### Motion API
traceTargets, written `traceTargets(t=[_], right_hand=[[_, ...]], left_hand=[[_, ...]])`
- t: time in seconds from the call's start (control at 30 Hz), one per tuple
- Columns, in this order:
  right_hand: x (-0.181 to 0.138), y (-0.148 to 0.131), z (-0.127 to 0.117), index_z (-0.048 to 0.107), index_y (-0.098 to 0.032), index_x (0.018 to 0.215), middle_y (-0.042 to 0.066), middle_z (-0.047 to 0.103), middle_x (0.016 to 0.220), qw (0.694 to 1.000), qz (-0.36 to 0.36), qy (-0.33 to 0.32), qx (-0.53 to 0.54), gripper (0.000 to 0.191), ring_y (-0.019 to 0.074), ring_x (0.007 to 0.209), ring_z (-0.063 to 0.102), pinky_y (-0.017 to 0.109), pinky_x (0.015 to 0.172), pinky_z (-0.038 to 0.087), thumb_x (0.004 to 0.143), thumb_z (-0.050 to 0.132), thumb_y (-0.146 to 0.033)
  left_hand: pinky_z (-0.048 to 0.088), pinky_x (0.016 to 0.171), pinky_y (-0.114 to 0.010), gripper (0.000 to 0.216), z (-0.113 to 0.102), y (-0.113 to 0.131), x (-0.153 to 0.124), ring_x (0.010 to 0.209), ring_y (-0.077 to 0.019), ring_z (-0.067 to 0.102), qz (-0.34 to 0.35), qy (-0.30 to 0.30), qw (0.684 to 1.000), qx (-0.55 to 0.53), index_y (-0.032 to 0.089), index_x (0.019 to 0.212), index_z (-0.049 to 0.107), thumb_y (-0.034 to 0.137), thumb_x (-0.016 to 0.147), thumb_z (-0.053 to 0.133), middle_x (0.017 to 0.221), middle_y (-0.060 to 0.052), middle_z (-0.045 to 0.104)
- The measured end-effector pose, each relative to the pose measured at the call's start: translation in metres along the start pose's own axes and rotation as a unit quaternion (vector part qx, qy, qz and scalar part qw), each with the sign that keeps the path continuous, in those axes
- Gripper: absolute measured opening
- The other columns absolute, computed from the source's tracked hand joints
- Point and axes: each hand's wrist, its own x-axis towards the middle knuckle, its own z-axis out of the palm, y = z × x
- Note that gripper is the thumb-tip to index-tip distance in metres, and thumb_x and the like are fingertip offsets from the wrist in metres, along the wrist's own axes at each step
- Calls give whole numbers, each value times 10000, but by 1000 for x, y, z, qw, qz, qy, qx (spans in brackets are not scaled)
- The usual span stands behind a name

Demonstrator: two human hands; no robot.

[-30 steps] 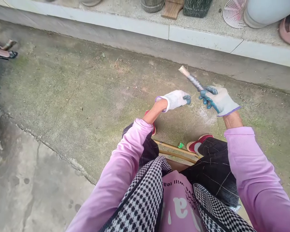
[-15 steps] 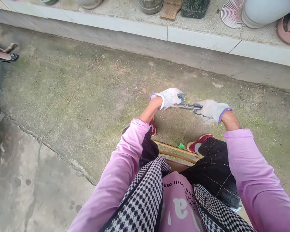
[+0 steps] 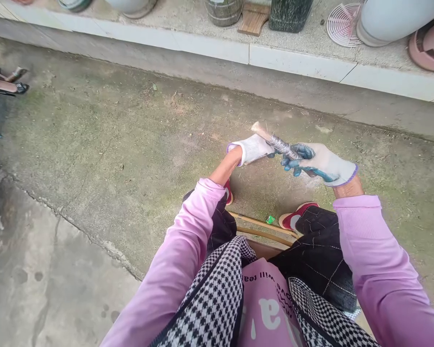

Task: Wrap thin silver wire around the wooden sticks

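A short stick wrapped in silvery wire (image 3: 278,140), with a bare pale wooden tip pointing up and left, is held between both gloved hands above the concrete ground. My right hand (image 3: 320,163), in a white glove with blue fingertips, grips its lower end. My left hand (image 3: 252,148), in the same kind of glove, is closed beside the stick's middle and touches it. Pink sleeves cover both arms. I sit with my knees apart, and my red shoes (image 3: 292,218) rest on the ground below the hands.
A raised tiled step (image 3: 296,62) runs along the back with pots, a wooden board (image 3: 252,18), a white fan grille (image 3: 343,24) and a pink basin (image 3: 429,48). Sandals (image 3: 5,82) lie at far left. Two bamboo strips (image 3: 264,227) cross between my knees. Cracked concrete lies at left.
The stick went from raised in my right hand alone to lying level between both hands, and is now tilted up again with its tip to the left; both hands stay on it.
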Motion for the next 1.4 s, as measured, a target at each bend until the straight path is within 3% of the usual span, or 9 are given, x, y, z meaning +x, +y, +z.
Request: traceTargets(t=[0.27,0.53,0.7,0.83,0.93,1.03,1.13,1.3,1.4], right_hand=[[30,10,17,661,-293,932,-26,606,694,986,-6,168,-19,407,178,619,563,288,506,495,750,1003,-415],[34,16,17,733,-289,1065,19,744,849,985,-37,152,73,527,147,583,532,264,439,417,864,992,-701],[43,30,13,751,-261,1039,5,729,780,970,-36,217,102,488,156,577,572,261,441,458,776,1022,-572],[49,39,0,821,-223,1173,34,783,882,952,-27,304,-3,366,213,682,694,311,539,579,856,892,-391],[52,42,-17,866,-191,1355,117,856,1042,927,-15,325,-186,400,303,871,790,423,752,683,985,790,-322],[55,41,-28,885,-183,1434,230,896,1264,871,30,257,-417,401,400,1103,837,492,958,672,1078,745,-302],[57,39,-23,923,-215,1355,210,920,1244,842,80,132,-517,348,398,1083,857,444,888,632,1079,729,-300],[50,40,-12,969,-243,1145,96,905,981,848,79,-24,-523,272,285,849,804,359,742,541,953,779,-270],[37,40,-18,982,-243,1176,36,840,848,894,85,-38,-439,341,226,721,716,333,678,507,896,801,-314]], left_hand=[[610,977,-317,274,11,4,-6,916,-174,716,-18,-67,997,-20,203,958,836,35,1006,625,956,-8,879],[591,999,-266,315,8,2,-1,983,-178,744,3,-43,994,98,191,1165,891,126,1030,613,1099,-29,889],[591,832,-290,332,8,12,-10,763,-168,684,-36,-86,992,82,207,1263,887,194,1072,616,1025,-15,866],[529,721,-297,204,13,19,-16,667,-152,606,-61,-114,989,71,208,1071,838,175,1079,637,898,-3,801],[508,710,-309,172,13,21,-16,673,-174,619,-65,-123,987,75,222,959,795,168,1054,663,774,8,720],[522,773,-305,199,8,18,-12,745,-186,633,-36,-95,990,100,218,1005,823,175,1069,639,798,7,726],[515,860,-297,225,-2,12,-8,826,-183,602,-13,-52,986,158,195,1039,851,168,1077,632,895,-8,768],[481,852,-307,225,-12,-1,-8,841,-195,590,-10,-48,979,198,232,932,837,162,1050,659,893,-4,767],[472,830,-330,225,-16,-6,-8,796,-187,547,-13,-43,983,177,208,920,842,158,1046,662,831,8,709]])
